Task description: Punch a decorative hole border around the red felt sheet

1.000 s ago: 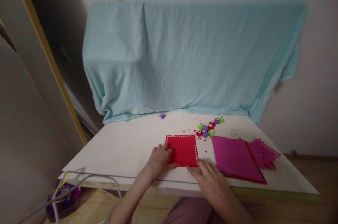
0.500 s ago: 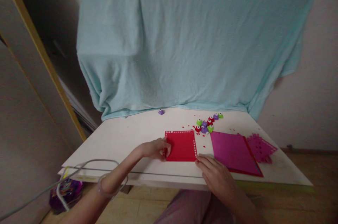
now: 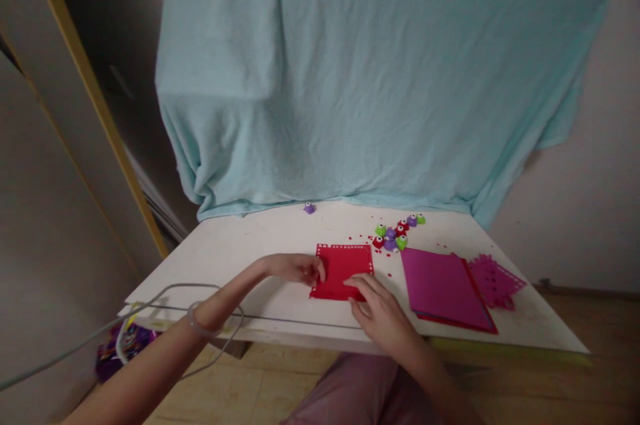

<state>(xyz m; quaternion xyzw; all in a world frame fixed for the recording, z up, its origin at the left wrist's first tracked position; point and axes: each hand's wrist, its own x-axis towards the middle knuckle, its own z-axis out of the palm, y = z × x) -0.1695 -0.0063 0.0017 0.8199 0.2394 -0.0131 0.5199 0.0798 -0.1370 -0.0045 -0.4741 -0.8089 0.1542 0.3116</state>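
Observation:
A red paper sheet (image 3: 345, 267) with punched holes along its edges lies on the white table (image 3: 240, 265). My left hand (image 3: 299, 268) pinches its left edge, fingers curled on it. My right hand (image 3: 379, 309) rests on the sheet's near right corner, fingers pressing it down. The sheet's near part looks lifted or folded between the two hands. Behind the sheet sits a cluster of small paper punches (image 3: 395, 235) in red, purple and green. One lone purple punch (image 3: 309, 208) stands farther back.
A stack of magenta and red sheets (image 3: 443, 285) lies right of the red sheet, with a punched magenta piece (image 3: 495, 280) beyond it. A light blue blanket (image 3: 370, 91) hangs behind the table. Red paper bits (image 3: 357, 238) dot the surface. A grey cable (image 3: 150, 305) loops at left.
My left hand turned from lying flat on the sheet's left edge to pinching it. My right hand moved left onto the sheet's near corner, and the near edge rose.

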